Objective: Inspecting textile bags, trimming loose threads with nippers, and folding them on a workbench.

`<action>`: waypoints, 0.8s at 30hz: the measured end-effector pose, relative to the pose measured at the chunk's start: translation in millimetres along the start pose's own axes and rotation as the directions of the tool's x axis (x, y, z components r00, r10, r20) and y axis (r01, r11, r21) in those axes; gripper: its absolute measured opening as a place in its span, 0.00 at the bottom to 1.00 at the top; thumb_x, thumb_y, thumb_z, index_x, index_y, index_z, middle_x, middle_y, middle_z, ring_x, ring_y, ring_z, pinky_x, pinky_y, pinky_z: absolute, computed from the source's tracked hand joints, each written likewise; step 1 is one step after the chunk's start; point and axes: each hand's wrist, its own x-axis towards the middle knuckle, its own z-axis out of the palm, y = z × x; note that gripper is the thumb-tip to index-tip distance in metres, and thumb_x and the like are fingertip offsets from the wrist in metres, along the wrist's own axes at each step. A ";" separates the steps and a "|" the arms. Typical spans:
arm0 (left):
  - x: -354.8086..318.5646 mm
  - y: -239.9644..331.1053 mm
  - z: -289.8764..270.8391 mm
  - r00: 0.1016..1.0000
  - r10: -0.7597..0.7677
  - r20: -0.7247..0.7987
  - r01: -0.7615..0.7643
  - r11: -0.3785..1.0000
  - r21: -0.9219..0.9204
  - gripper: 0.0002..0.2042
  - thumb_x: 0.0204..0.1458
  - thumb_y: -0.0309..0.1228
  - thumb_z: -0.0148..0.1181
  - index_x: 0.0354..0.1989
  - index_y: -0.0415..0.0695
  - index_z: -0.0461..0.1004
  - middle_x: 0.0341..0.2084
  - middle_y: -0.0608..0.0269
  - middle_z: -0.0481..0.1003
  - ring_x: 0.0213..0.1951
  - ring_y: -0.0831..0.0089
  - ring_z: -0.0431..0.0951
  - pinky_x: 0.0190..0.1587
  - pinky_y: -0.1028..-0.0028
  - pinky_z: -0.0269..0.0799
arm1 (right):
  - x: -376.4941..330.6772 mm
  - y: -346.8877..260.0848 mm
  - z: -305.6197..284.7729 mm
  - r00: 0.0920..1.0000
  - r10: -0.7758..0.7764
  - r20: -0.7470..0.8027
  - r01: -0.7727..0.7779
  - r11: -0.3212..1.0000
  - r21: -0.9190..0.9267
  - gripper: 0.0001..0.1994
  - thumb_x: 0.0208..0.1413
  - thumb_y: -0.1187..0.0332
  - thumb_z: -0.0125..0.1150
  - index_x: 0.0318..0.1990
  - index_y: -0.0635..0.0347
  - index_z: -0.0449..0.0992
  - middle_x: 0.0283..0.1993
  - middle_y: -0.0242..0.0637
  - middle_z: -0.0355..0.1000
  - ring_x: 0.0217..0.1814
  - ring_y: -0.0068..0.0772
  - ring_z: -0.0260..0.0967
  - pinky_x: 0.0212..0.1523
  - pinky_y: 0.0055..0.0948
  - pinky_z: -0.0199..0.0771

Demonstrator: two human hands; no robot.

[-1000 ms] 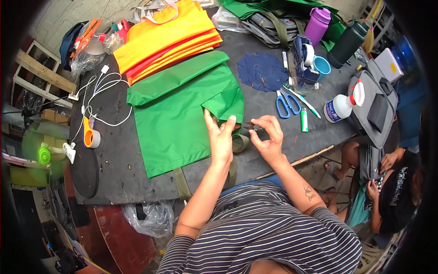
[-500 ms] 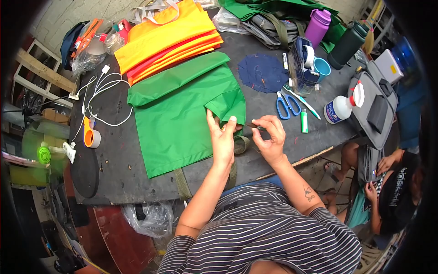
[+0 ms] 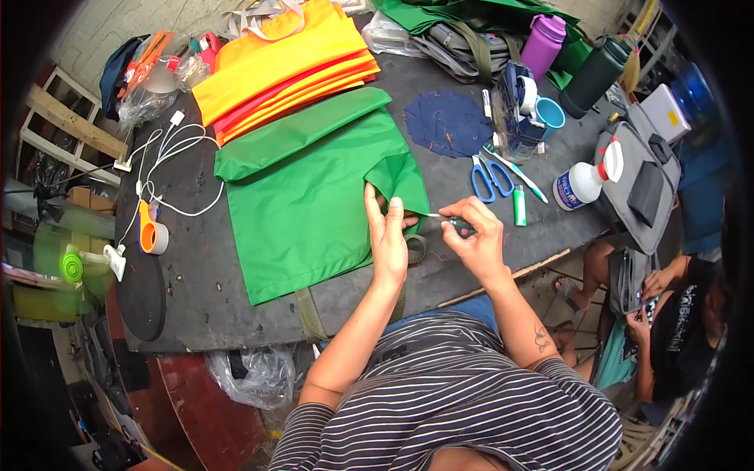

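A green fabric piece (image 3: 306,196) lies spread on the dark table (image 3: 196,306), its right corner folded over. My left hand (image 3: 386,235) presses flat on that folded corner, fingers pointing away from me. My right hand (image 3: 473,235) is closed on a small green-handled tool (image 3: 454,223) whose thin metal tip points left toward the fabric edge by my left fingers. An olive webbing strap (image 3: 310,314) runs out from under the fabric toward the table's near edge.
Orange and yellow fabric (image 3: 283,67) is stacked at the back. Blue scissors (image 3: 491,177), a green marker (image 3: 518,206), a spray bottle (image 3: 585,179), a navy cloth circle (image 3: 448,122) and cups lie to the right. White cables (image 3: 169,169) lie left. Another person (image 3: 675,314) sits at right.
My right hand has shifted slightly right and nearer, bringing the tool's tip to the fabric corner. My left hand stays pressed on the fold.
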 end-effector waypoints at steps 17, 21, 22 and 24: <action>12.4 -4.3 -19.6 0.837 -0.531 -0.128 0.357 0.708 -0.609 0.09 0.57 0.37 0.57 0.38 0.48 0.66 0.20 0.69 0.65 0.16 0.78 0.62 0.16 0.78 0.55 | -10.4 111.9 -46.9 0.921 0.216 -0.323 -0.377 0.698 -0.609 0.19 0.54 0.56 0.59 0.47 0.60 0.70 0.44 0.47 0.65 0.47 0.52 0.63 0.46 0.46 0.62; 8.6 12.5 -8.6 0.876 -0.442 -0.192 0.253 0.761 -0.597 0.14 0.56 0.37 0.59 0.40 0.42 0.64 0.24 0.65 0.69 0.24 0.71 0.75 0.25 0.75 0.75 | -8.7 133.3 -59.0 0.911 0.348 -0.223 -0.413 0.727 -0.549 0.16 0.46 0.69 0.66 0.42 0.61 0.70 0.40 0.47 0.66 0.43 0.55 0.66 0.45 0.47 0.66; 8.4 11.5 -10.9 0.900 -0.403 -0.164 0.241 0.775 -0.584 0.17 0.57 0.38 0.58 0.44 0.40 0.62 0.33 0.59 0.69 0.30 0.67 0.77 0.35 0.70 0.79 | -2.4 133.4 -63.6 0.878 0.441 -0.189 -0.474 0.736 -0.484 0.13 0.48 0.72 0.62 0.41 0.62 0.69 0.39 0.47 0.69 0.44 0.55 0.67 0.46 0.43 0.67; 8.5 15.4 -9.3 0.906 -0.395 -0.150 0.234 0.765 -0.599 0.19 0.57 0.39 0.57 0.47 0.39 0.61 0.37 0.56 0.67 0.34 0.65 0.76 0.40 0.68 0.79 | 5.6 119.6 -62.0 0.870 0.420 -0.259 -0.475 0.853 -0.214 0.10 0.51 0.75 0.58 0.40 0.64 0.68 0.41 0.49 0.71 0.46 0.53 0.68 0.45 0.37 0.68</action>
